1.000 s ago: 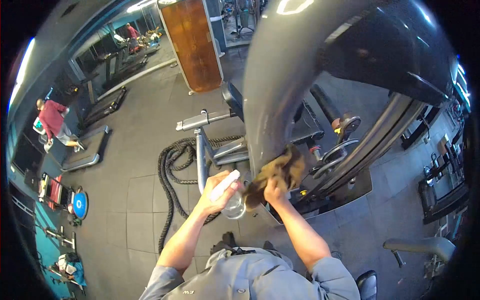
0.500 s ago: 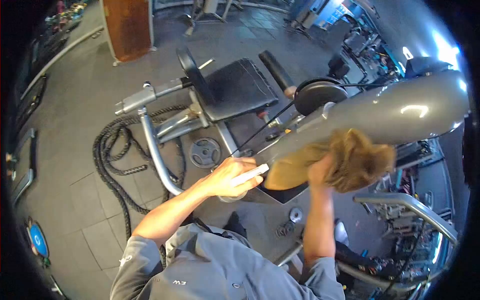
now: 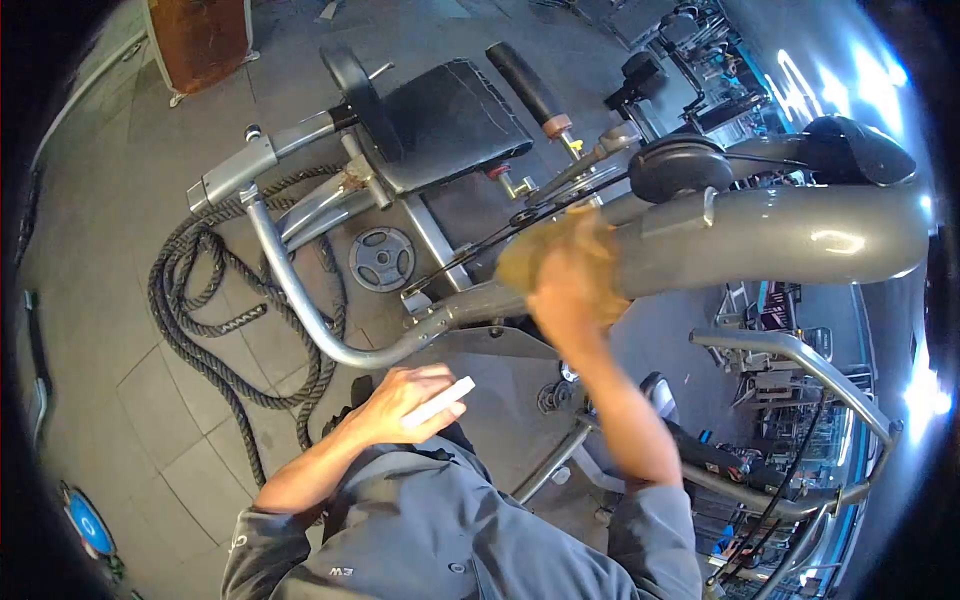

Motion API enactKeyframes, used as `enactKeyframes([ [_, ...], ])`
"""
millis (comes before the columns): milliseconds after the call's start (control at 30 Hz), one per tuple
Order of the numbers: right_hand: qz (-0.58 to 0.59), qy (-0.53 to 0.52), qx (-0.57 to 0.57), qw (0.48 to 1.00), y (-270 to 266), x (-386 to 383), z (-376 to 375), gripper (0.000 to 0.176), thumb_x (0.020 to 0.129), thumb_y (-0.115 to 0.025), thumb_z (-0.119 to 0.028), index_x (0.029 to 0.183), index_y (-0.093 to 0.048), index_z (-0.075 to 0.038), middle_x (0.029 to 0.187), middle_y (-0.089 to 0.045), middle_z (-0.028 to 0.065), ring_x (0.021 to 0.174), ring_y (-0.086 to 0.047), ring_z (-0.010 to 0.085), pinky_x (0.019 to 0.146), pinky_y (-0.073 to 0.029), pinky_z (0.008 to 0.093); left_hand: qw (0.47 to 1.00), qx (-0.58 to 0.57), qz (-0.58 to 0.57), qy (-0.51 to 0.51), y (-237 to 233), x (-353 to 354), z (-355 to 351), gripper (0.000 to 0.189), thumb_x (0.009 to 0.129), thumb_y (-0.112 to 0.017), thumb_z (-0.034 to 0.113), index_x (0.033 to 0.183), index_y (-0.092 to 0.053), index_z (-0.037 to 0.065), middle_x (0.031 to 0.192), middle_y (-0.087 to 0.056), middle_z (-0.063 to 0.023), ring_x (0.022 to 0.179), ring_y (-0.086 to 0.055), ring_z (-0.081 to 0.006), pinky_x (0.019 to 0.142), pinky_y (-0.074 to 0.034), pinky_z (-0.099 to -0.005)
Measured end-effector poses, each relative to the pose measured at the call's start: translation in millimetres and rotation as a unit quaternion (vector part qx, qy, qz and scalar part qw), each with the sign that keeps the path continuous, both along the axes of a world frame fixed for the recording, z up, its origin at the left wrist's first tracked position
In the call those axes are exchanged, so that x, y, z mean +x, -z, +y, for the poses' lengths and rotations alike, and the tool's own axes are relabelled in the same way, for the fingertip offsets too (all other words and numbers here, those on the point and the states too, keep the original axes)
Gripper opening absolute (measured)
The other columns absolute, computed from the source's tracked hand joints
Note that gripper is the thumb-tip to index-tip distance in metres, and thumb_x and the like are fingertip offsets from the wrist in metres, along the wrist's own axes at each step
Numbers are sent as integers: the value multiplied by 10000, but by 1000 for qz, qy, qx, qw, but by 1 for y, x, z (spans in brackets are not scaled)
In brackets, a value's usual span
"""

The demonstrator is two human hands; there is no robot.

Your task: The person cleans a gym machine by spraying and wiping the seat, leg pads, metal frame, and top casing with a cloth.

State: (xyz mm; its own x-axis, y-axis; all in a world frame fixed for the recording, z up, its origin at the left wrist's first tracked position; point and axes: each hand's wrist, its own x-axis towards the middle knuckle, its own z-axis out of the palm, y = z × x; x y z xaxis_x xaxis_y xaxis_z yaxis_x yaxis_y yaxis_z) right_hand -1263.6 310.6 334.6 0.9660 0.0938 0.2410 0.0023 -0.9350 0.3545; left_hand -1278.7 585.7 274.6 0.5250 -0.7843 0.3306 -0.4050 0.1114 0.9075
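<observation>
My right hand (image 3: 570, 290) presses a yellowish-brown cloth (image 3: 523, 262) against the thick grey tube (image 3: 770, 235) of a gym machine; both hand and cloth are smeared by motion. In front of my body, my left hand (image 3: 398, 402) is closed around a small white bar-shaped object (image 3: 440, 402), its narrow edge showing between thumb and fingers. A black pulley (image 3: 680, 168) with a cable sits just above the tube. Beyond it is the machine's black padded seat (image 3: 450, 125).
A thick black rope (image 3: 170, 310) lies coiled on the tiled floor at left. Near the machine's base rests a grey weight plate (image 3: 381, 259). A bent silver handlebar (image 3: 790, 352) juts in at right, and a brown panel (image 3: 203, 45) stands at far left.
My right hand and the cloth have moved left and up along the grey tube. My left hand has drawn back toward my body with the white object. The view has shifted.
</observation>
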Motion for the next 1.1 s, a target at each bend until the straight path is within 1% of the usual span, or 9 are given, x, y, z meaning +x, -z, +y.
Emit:
enactKeyframes([
  [167,206,17,-79,975,144,19,6,339,894,-563,-210,1087,-703,30,1211,-626,231,1309,-490,435,1125,-366,544,997,27,37,-68,6,-10,40,240,910,-642,239,849,-662,7,840,-636,-137,772,-637,-337,671,-519,-424],
  [267,120,-5,-162,979,108,9,-15,374,923,-508,-161,1209,-659,29,1321,-603,187,1292,-518,337,1122,-377,463,992,30,68,-106,8,-16,61,206,913,-641,191,853,-666,-5,808,-628,-144,737,-638,-320,669,-521,-410],
  [333,164,88,4,982,40,14,-37,420,957,-532,-233,1325,-604,-42,1417,-532,174,1385,-421,372,1136,-359,445,988,27,56,-140,19,-20,80,191,890,-654,191,855,-680,5,821,-640,-142,741,-649,-326,678,-530,-407],
  [400,221,72,-223,947,-93,9,25,646,900,-646,-427,1422,-519,-70,1477,-474,160,1423,-361,373,1161,-324,458,981,20,74,-180,26,-24,97,190,879,-652,193,852,-684,7,814,-641,-146,748,-652,-330,683,-532,-408],
  [467,193,76,-277,938,-101,9,23,813,825,-710,-505,1450,-473,-42,1496,-452,164,1423,-349,375,1162,-319,468,969,70,97,-218,32,-31,114,221,870,-650,226,856,-684,9,802,-636,-148,751,-649,-334,677,-524,-410],
  [533,209,84,-289,931,-69,10,11,971,740,-766,-548,1470,-428,-5,1504,-434,188,1412,-351,385,1168,-306,474,961,79,81,-254,38,-34,128,185,861,-689,216,859,-697,31,842,-661,-116,728,-666,-307,637,-539,-385],
  [733,348,103,-99,927,195,59,-13,389,903,-568,-256,1200,-664,-24,1312,-613,197,1352,-464,343,1125,-342,506,937,107,101,-318,32,-44,143,192,853,-684,211,851,-695,20,826,-653,-129,724,-662,-318,641,-534,-390],
  [833,424,60,-127,895,245,67,-16,380,906,-540,-215,1197,-681,-16,1343,-603,207,1348,-476,330,1124,-346,510,934,114,110,-321,27,-47,144,205,856,-679,218,852,-695,13,827,-648,-135,729,-662,-323,653,-531,-396],
  [1100,228,-81,-244,939,30,-17,-28,578,884,-552,-247,1401,-532,11,1496,-467,196,1362,-446,383,1136,-348,519,959,74,82,-262,32,-27,127,213,879,-653,218,850,-685,10,817,-633,-137,736,-647,-335,658,-518,-405],
])
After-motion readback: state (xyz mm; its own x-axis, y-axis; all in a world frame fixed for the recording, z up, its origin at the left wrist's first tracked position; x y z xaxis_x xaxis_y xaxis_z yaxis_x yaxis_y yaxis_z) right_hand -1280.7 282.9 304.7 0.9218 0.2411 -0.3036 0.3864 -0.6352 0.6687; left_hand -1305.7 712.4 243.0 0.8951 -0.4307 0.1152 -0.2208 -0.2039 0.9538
